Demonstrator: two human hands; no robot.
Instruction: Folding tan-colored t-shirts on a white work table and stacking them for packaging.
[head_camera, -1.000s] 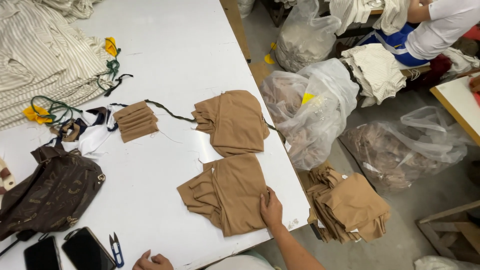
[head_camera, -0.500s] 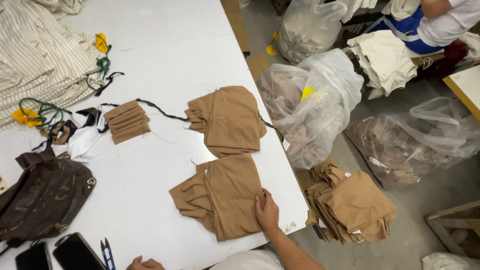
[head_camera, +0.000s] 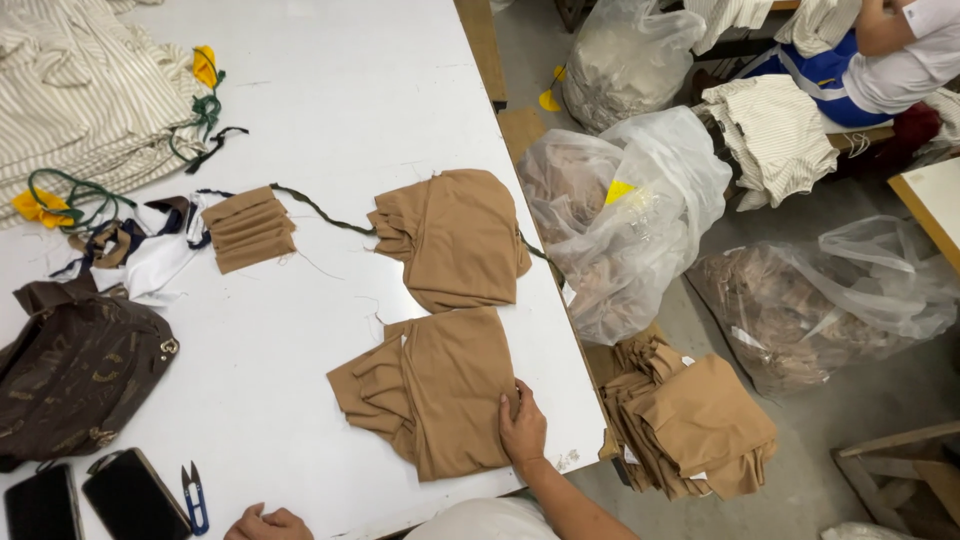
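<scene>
My right hand (head_camera: 522, 425) lies flat, fingers together, on the near right corner of a folded tan fabric stack (head_camera: 432, 390) on the white table (head_camera: 330, 100). A second tan fabric stack (head_camera: 455, 235) sits just beyond it. A small pile of tan strips (head_camera: 250, 228) lies further left. My left hand (head_camera: 268, 524) rests curled at the table's near edge, holding nothing that I can see, close to blue thread snips (head_camera: 193, 495).
A brown handbag (head_camera: 75, 370) and two dark phones (head_camera: 90, 495) lie at the near left. Striped cloth (head_camera: 80, 90) is piled at the far left. Clear plastic bags (head_camera: 630, 220) of fabric and more tan pieces (head_camera: 690, 415) sit on the floor. Another person's arm (head_camera: 890, 25) shows at top right.
The view has shifted slightly; my right hand has slid a little along the near tan stack's corner. My left hand stays at the table edge.
</scene>
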